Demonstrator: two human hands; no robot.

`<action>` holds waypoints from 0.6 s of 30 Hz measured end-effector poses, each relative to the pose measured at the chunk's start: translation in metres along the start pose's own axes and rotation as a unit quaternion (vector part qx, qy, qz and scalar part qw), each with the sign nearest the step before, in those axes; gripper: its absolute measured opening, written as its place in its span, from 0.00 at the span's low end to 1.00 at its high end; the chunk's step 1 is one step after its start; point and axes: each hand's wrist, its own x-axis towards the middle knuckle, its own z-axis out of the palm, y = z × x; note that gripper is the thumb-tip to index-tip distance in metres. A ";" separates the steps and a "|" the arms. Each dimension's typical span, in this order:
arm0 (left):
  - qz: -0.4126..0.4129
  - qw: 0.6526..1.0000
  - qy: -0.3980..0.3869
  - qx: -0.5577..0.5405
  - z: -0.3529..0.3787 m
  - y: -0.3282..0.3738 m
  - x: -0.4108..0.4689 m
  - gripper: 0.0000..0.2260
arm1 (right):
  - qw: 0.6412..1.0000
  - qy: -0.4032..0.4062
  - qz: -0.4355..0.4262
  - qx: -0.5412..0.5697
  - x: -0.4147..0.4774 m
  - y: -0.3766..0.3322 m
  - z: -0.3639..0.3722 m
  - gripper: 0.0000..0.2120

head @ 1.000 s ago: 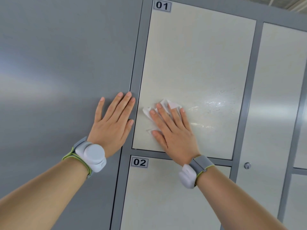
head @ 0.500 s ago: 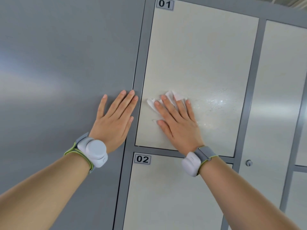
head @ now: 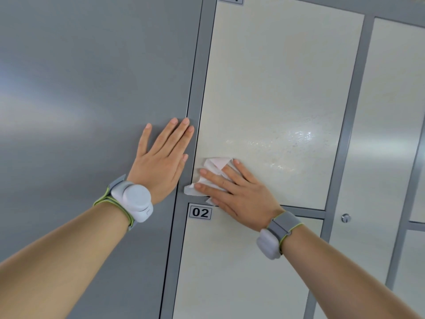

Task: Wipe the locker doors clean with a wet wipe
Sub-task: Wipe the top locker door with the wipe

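Pressing flat, fingers spread: right hand pinning wet wipe at lower-left corner of top locker door, w/ wipe overlapping frame. Left hand lying open, holding nothing, bracing on grey side panel. Wiping door's bottom edge, prob. Next likely needing door 02 below. Nothing blocking; lock knob sitting well apart to right.

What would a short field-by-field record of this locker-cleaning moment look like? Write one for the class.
Setting: bank of cream locker doors in grey frames
Left hand: flat on the grey side panel, holding nothing
Right hand: pressing the wet wipe flat
Wipe position: lower left corner of the upper door, overlapping the frame
Door surface: wet streaks right of the wipe
Label below: 02
Lock: round keyhole on the neighbouring door
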 end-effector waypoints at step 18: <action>-0.007 1.000 -0.010 -0.027 -0.001 0.001 -0.001 0.24 | 0.993 0.033 0.089 0.067 0.000 -0.011 -0.002 0.26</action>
